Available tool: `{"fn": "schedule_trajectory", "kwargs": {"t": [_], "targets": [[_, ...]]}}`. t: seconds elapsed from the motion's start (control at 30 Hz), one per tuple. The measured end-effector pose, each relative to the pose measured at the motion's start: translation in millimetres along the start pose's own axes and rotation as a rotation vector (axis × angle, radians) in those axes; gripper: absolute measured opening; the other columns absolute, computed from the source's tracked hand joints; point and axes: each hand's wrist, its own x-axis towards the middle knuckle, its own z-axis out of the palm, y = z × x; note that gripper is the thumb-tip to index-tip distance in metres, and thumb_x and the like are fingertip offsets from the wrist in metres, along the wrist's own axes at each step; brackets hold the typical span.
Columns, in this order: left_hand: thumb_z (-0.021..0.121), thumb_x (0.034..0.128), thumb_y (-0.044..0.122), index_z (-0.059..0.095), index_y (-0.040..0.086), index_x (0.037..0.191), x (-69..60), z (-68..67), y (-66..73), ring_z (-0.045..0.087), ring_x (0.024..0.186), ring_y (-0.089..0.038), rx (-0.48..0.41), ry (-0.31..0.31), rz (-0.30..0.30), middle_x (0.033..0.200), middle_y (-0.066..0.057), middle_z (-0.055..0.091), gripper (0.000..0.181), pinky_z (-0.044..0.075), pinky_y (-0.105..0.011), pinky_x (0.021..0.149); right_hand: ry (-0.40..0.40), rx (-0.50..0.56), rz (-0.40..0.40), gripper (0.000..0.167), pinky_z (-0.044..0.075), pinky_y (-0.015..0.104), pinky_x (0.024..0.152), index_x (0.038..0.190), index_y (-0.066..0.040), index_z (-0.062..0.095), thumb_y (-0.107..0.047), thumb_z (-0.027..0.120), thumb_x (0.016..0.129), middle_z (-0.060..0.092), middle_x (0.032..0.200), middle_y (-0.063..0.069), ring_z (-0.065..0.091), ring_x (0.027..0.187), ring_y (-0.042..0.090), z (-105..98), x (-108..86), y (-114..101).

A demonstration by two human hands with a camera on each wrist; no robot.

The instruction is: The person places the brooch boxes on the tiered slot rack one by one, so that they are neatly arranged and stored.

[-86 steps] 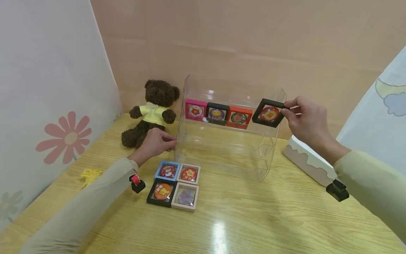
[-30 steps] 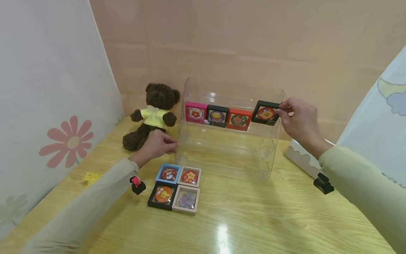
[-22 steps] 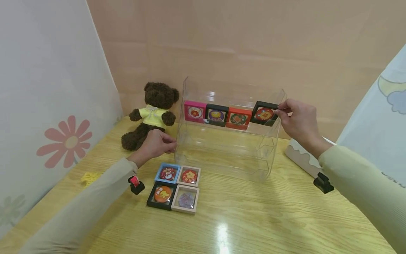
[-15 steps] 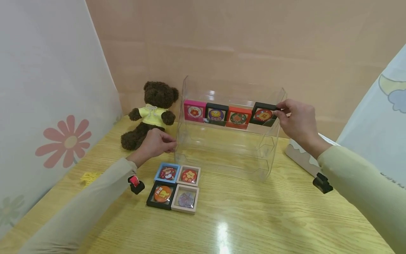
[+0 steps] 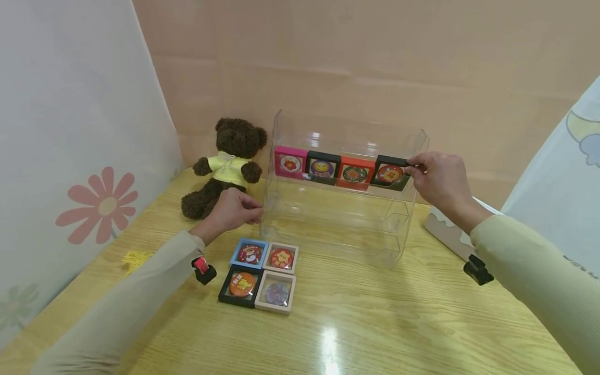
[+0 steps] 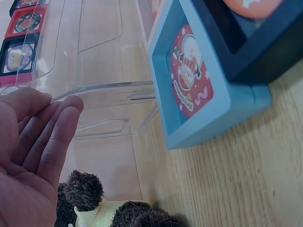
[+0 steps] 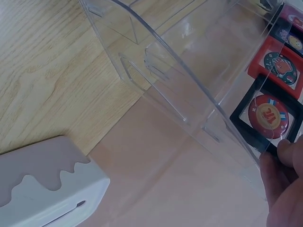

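My right hand [image 5: 440, 177] pinches the upper right corner of a black-framed badge case [image 5: 390, 173] with a red badge. That case stands on the upper tier of a clear acrylic display rack [image 5: 337, 211], at the right end of a row. Left of it are an orange-red case [image 5: 354, 173], a black case [image 5: 323, 167] and a pink case [image 5: 290, 162]. Seen from the left wrist, my left hand [image 6: 35, 146] pinches the rack's left side edge between thumb and fingertips. The rack's lower tier holds nothing.
Flat on the table before the rack lie a blue case [image 5: 249, 253], a black case [image 5: 240, 285] and two beige cases, one behind the other [image 5: 281, 258]. A brown teddy bear [image 5: 229, 161] sits left, near yellow strands [image 5: 136, 260]. A white-and-beige box [image 5: 447, 232] lies right.
My right hand has brought the black case left and down from a tilted position above the rack's right end onto the upper tier, where it stands nearly level. The left hand stays at the rack's edge.
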Motion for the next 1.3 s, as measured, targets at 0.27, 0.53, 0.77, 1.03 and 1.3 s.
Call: {"fn": "schedule_trajectory", "kwargs": {"t": [0.27,0.53,0.77,1.03,1.3], "targets": [[0.068,0.0874,0.010,0.073,-0.006,0.094,0.7,1.4,0.6,0.068,0.077,-0.037,-0.022,-0.003,-0.017,0.076,-0.012,0.070,0.018,0.055,-0.049,0.069,-0.024,-0.008,-0.013,0.012,0.046,0.047,0.057,0.091,0.010,0.071,0.001,0.064,0.085,0.068,0.086,0.024,0.064,0.065,0.033,5,-0.5,2],[0.069,0.0872,0.012,0.074,-0.003,0.092,-0.3,1.0,0.4,0.068,0.076,-0.036,-0.014,0.001,-0.021,0.075,-0.010,0.070,0.017,0.055,-0.049,0.069,-0.052,-0.012,-0.026,0.013,0.047,0.050,0.061,0.091,0.010,0.070,0.002,0.063,0.085,0.067,0.089,0.025,0.065,0.069,0.036,6,-0.5,2],[0.070,0.0864,0.011,0.075,-0.004,0.090,3.1,-1.1,-1.5,0.069,0.065,-0.024,-0.021,-0.001,0.010,0.074,-0.012,0.070,0.015,0.056,-0.048,0.067,-0.105,-0.019,-0.039,0.015,0.046,0.047,0.057,0.092,0.011,0.070,0.001,0.061,0.086,0.067,0.091,0.026,0.064,0.065,0.034,2,1.5,2],[0.070,0.0867,0.009,0.074,-0.005,0.092,5.0,-4.5,0.5,0.069,0.070,-0.032,-0.050,-0.008,0.015,0.075,-0.013,0.070,0.015,0.057,-0.045,0.066,-0.179,-0.014,0.005,0.018,0.046,0.049,0.068,0.095,0.011,0.069,0.002,0.056,0.087,0.066,0.094,0.026,0.064,0.069,0.035,-3,7.9,-5],[0.069,0.0873,0.008,0.073,-0.006,0.093,4.5,-0.7,0.3,0.069,0.066,-0.026,-0.050,-0.012,0.003,0.076,-0.014,0.070,0.016,0.057,-0.045,0.066,-0.163,-0.029,-0.015,0.017,0.047,0.051,0.069,0.092,0.010,0.070,-0.001,0.058,0.088,0.066,0.091,0.025,0.060,0.078,0.036,-3,0.5,-14]]}}
